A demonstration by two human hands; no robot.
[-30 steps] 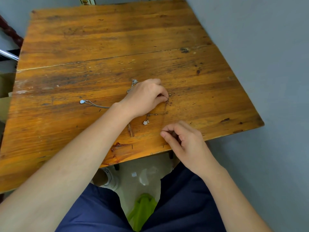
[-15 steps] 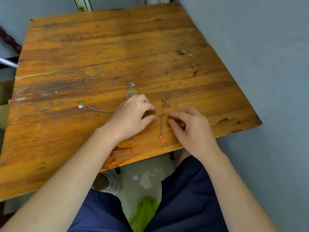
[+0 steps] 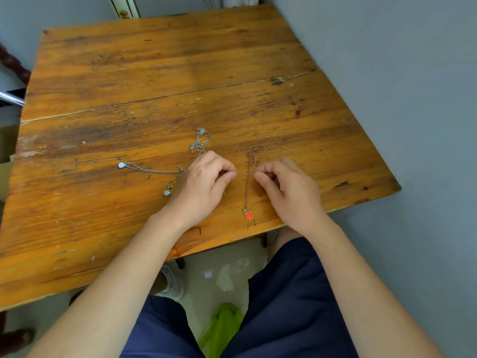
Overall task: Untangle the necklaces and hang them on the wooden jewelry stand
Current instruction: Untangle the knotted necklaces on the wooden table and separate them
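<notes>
A thin copper chain necklace with a red pendant (image 3: 248,215) lies straight on the wooden table (image 3: 154,73), running from its clasp toward the front edge. My left hand (image 3: 204,184) and my right hand (image 3: 289,187) rest on either side of that chain, fingers curled, thumb against fingertips, with nothing visible in them. Left of my left hand lie the silver necklaces (image 3: 200,143): a bunched tangle, one chain ending in a pale pendant (image 3: 121,165), and another small pendant (image 3: 167,193). My left hand covers part of these chains. No jewelry stand is in view.
A grey wall (image 3: 413,99) runs close along the table's right side. The table's front edge is just below my wrists. Below it are my dark shorts, a shoe (image 3: 170,282) and a green object (image 3: 222,324) on the floor. A cream post (image 3: 124,6) stands behind the table.
My left hand lifted off the tangle and came nearer. The red-pendant necklace now lies apart from the silver ones, stretched straight. My right hand moved up beside it, then both hands eased slightly away.
</notes>
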